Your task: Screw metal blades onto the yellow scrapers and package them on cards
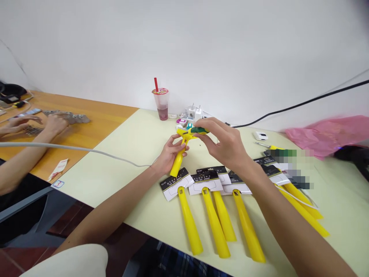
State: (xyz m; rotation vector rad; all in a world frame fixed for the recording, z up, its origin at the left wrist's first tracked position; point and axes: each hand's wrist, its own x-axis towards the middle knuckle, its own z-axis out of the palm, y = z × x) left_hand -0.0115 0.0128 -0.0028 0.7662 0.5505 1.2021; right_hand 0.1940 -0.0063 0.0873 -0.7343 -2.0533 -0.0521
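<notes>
My left hand (pixel 168 156) is closed around the stem of a yellow T-shaped plastic scraper (pixel 179 158), whose head points up and away from me. In my right hand (pixel 223 140), a screwdriver with a green and yellow handle (pixel 198 131) is pinched between thumb and fingers. Its short shaft reaches left to the scraper's head; whether the tip sits in a screw cannot be made out. Below both hands lie several yellow plastic handles (pixel 190 223) with black and white cards (pixel 176 184) at their upper ends. My right forearm hides part of this row.
A lidded drink cup (pixel 163 107) with a red straw stands near the wall, beside plugs and adapters (pixel 196 113). At right are another screwdriver (pixel 268 146), a pink plastic bag (pixel 331 132) and a black cable (pixel 288 107). Another person's hands (pixel 54 125) work on the orange table (pixel 106 115).
</notes>
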